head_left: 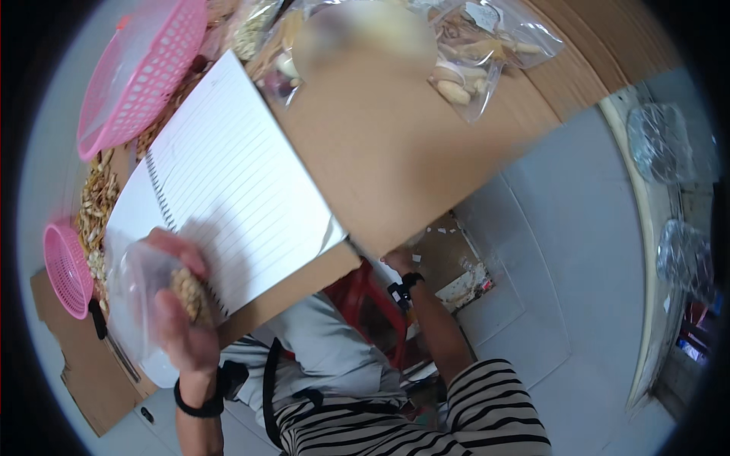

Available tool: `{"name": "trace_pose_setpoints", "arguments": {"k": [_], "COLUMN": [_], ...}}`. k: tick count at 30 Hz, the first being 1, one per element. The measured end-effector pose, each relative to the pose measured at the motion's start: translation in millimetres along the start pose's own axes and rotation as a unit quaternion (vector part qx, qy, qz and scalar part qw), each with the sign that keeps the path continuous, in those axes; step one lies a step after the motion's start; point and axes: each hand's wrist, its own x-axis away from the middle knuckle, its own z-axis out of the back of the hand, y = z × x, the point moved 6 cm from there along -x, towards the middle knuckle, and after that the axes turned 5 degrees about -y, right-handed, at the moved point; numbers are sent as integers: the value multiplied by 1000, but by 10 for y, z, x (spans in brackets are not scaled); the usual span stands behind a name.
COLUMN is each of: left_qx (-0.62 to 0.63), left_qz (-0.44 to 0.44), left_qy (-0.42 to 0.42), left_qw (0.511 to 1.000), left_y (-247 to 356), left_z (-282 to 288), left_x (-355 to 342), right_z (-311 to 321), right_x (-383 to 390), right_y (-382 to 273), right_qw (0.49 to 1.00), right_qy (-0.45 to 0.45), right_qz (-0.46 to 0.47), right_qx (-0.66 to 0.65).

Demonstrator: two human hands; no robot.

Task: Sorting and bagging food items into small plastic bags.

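My left hand (186, 334) is closed around a clear plastic bag (131, 304) with small beige pieces, like nuts or beans, gathered in it. It holds the bag above the left page of a spiral notebook (243, 167), whose right page is lined and bears no visible writing. My right hand (398, 262) is low beside the front edge of the cardboard (365, 144). Its fingers are partly hidden there, so whether they grip anything does not show.
Clear bags of dried pieces (460, 83) lie on the cardboard's far side. A large pink basket (144, 83) and a smaller pink basket (68, 270) stand at left, by loose dried pieces (99, 197). Below the cardboard is a red stool (372, 304).
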Motion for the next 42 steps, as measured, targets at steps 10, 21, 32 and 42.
{"name": "trace_pose_setpoints", "arguments": {"k": [10,21,32,42], "left_qx": [-83,43,-128,-127], "left_qz": [12,42,-59,-88], "left_qy": [14,15,-10,-52], "left_qw": [996,998,990,987], "left_y": [-98,111,80,-145], "left_z": [9,-79,-16,-193], "left_x": [-108,118,42,98], "right_z": [-135,-1349,-4369,-2767], "right_x": [-237,-863,2096,727], "right_y": [728,-1719,-3065,-1818], "right_qw": [942,955,857,936], "right_qy": [63,97,-267,-135], "right_qz": [-91,161,440,323], "right_qx": [317,229,28,25]}}
